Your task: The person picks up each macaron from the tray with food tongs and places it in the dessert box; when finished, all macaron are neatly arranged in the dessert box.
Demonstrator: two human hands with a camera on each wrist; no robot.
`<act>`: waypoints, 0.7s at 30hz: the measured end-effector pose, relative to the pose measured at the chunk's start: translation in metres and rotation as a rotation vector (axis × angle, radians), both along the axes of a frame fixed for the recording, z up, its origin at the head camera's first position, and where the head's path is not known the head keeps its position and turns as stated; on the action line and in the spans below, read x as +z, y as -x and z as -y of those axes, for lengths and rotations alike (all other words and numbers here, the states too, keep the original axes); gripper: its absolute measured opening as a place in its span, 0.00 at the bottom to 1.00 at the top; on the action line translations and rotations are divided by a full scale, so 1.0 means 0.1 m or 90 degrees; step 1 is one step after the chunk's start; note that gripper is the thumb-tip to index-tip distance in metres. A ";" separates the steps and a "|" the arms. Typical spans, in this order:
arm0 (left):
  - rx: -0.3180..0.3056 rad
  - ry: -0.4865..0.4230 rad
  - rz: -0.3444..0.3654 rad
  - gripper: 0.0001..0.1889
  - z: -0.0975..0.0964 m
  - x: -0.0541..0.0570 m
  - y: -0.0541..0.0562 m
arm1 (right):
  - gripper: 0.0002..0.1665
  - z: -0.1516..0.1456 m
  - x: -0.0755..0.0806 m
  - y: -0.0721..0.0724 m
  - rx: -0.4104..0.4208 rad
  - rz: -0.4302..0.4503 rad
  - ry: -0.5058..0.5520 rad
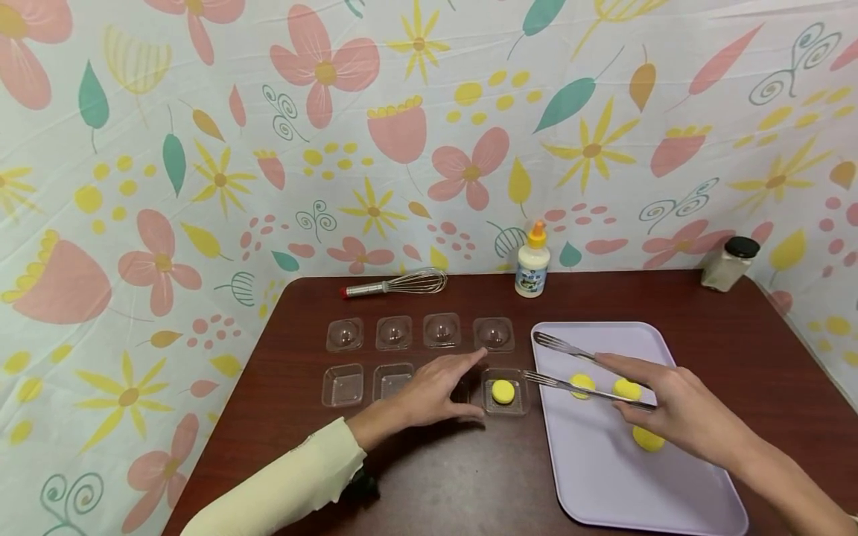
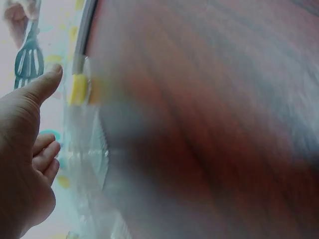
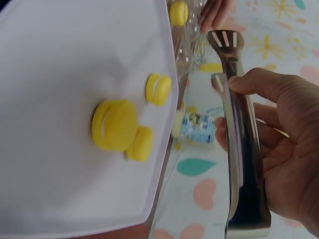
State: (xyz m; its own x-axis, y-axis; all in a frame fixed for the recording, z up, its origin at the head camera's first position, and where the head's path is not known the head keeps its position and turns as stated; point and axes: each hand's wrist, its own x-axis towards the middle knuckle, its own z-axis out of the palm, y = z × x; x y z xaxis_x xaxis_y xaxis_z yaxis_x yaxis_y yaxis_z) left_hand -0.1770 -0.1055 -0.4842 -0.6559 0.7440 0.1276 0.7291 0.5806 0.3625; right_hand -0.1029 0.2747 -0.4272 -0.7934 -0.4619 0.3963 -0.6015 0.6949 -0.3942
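My right hand [image 1: 690, 406] grips a pair of metal tongs [image 1: 583, 391] above the lilac tray [image 1: 603, 491]. The tongs' slotted ends stand apart with nothing between them. Three yellow macarons lie on the tray; one macaron [image 3: 158, 89] is nearest its edge in the right wrist view. Another yellow macaron [image 1: 503, 391] sits in a clear plastic box base [image 1: 488, 408] left of the tray. Beside that base is my left hand [image 1: 432, 391], thumb and fingers spread and holding nothing. It covers part of the row of clear bases. The left wrist view is partly blurred.
Clear domed lids [image 1: 393, 333] form a row behind the bases [image 1: 344, 385]. A whisk [image 1: 395, 284], a white squeeze bottle [image 1: 532, 268] with an orange-yellow cap and a black-lidded jar [image 1: 729, 266] stand or lie along the back edge, before a patterned cloth.
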 end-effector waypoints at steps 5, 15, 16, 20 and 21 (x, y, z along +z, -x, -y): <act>0.011 -0.013 0.027 0.55 0.17 0.11 0.03 | 0.49 -0.17 -0.04 -0.01 0.006 -0.037 0.016; 0.019 -0.004 0.022 0.54 0.51 0.09 0.03 | 0.52 -0.42 -0.19 -0.06 -0.020 -0.029 -0.002; 0.020 -0.004 0.021 0.55 0.53 0.08 0.02 | 0.51 -0.44 -0.20 -0.07 -0.023 -0.028 -0.003; 0.032 -0.006 0.024 0.54 0.60 0.05 0.00 | 0.50 -0.51 -0.25 -0.09 -0.024 -0.014 0.002; 0.034 -0.008 0.024 0.53 0.62 0.04 -0.01 | 0.50 -0.52 -0.26 -0.10 -0.024 -0.011 0.003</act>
State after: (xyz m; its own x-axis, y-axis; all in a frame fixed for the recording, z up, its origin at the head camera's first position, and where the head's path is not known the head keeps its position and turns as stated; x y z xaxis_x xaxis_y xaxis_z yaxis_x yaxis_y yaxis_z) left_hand -0.1763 -0.1671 -0.4803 -0.6992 0.7061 0.1115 0.6829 0.6136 0.3966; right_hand -0.0932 0.3267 -0.4531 -0.8033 -0.4302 0.4119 -0.5816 0.7156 -0.3869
